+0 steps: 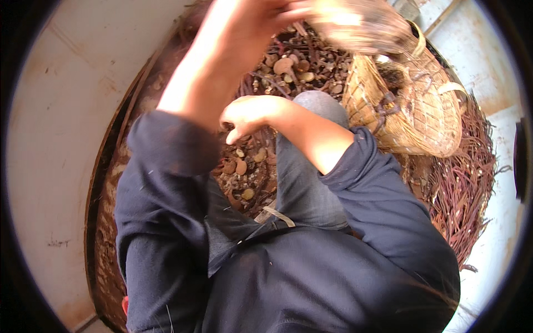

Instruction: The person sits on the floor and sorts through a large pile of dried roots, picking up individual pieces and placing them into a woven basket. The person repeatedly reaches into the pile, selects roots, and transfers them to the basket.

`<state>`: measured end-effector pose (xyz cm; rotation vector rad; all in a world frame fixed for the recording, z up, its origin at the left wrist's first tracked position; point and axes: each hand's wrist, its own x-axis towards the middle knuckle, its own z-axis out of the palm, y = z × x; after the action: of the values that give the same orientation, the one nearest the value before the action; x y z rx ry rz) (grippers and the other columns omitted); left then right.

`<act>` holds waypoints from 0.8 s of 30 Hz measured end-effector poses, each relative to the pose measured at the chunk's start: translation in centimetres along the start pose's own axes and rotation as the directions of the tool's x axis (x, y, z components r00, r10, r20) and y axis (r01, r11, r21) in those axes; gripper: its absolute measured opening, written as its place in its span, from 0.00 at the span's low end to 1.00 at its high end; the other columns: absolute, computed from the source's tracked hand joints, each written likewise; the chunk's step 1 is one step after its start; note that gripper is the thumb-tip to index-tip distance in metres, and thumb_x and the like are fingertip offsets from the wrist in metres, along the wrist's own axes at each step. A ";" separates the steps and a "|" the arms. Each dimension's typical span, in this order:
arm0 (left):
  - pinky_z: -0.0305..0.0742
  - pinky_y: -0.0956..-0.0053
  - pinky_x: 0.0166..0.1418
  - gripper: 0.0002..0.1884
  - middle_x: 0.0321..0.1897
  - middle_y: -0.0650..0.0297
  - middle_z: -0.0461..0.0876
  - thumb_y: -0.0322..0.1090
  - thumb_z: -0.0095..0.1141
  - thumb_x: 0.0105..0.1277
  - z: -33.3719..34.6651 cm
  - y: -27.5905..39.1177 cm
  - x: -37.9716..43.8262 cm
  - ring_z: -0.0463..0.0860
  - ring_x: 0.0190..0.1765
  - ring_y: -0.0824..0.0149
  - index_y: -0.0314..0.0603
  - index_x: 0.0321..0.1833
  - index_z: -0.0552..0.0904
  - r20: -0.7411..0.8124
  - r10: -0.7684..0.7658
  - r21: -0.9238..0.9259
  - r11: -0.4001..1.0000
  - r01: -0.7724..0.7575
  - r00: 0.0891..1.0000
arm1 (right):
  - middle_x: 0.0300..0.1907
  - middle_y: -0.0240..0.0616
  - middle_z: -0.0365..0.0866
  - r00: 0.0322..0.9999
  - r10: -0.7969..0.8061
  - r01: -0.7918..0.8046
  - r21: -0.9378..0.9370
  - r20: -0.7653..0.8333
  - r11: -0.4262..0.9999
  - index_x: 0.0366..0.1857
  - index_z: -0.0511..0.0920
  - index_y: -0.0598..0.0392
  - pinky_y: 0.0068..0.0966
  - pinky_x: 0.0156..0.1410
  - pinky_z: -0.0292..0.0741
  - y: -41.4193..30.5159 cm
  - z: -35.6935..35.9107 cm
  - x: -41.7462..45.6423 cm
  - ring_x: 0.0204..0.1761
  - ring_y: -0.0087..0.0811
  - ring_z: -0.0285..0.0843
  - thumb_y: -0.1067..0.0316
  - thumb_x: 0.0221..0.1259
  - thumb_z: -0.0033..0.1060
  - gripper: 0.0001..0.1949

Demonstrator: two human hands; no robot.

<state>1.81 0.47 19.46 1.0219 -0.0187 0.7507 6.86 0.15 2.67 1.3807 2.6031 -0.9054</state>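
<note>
At the top, my left hand reaches away from me and is smeared by motion. Its fingers are on a brown thing, equally smeared, whose kind I cannot make out. My right hand hangs bent inward beside my knee, thumb and forefinger apart, with nothing visible between them; the palm side is hidden. Under and beyond the hands lie brown, stalked mushrooms with rounded caps. More caps are scattered on the ground between my legs.
A woven bamboo basket lies tipped to the right of my knee, dark twisted stalks at its mouth. Behind it is a heap of thin reddish-brown stalks. Pale panels bound the left side; another pale surface is at right.
</note>
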 end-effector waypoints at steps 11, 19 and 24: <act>0.74 0.78 0.51 0.21 0.54 0.55 0.80 0.38 0.53 0.68 -11.4 3.8 -18.0 0.80 0.46 0.73 0.34 0.60 0.74 -0.632 0.350 0.682 0.675 0.283 0.691 | 0.48 0.50 0.80 0.979 -0.120 0.112 -0.054 -0.166 0.992 0.56 0.72 0.59 0.38 0.56 0.73 -1.1 -1.1 -4.9 0.51 0.46 0.77 0.48 0.56 0.61 0.29; 0.70 0.64 0.62 0.50 0.53 0.36 0.75 0.56 0.73 0.44 -21.2 -8.3 -65.4 0.75 0.60 0.50 0.17 0.59 0.68 -0.858 0.350 -0.272 0.310 0.911 -0.375 | 0.34 0.36 0.75 0.994 0.065 -0.039 0.272 -0.088 0.962 0.52 0.73 0.59 0.24 0.46 0.71 -3.0 -2.0 -5.5 0.37 0.26 0.71 0.65 0.51 0.67 0.23; 0.66 0.63 0.66 0.54 0.58 0.36 0.71 0.57 0.73 0.43 -14.3 -19.9 -64.7 0.72 0.63 0.49 0.18 0.64 0.63 -0.914 -0.067 -0.372 0.534 0.759 -0.401 | 0.36 0.32 0.74 0.984 0.177 -0.180 0.303 0.039 0.936 0.52 0.74 0.59 0.21 0.48 0.70 -3.0 -1.4 -3.8 0.39 0.24 0.70 0.69 0.53 0.66 0.21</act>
<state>-40.10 -30.42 -26.06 0.4411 2.1476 0.4546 7.05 -3.21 6.42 1.6429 2.3518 -1.3239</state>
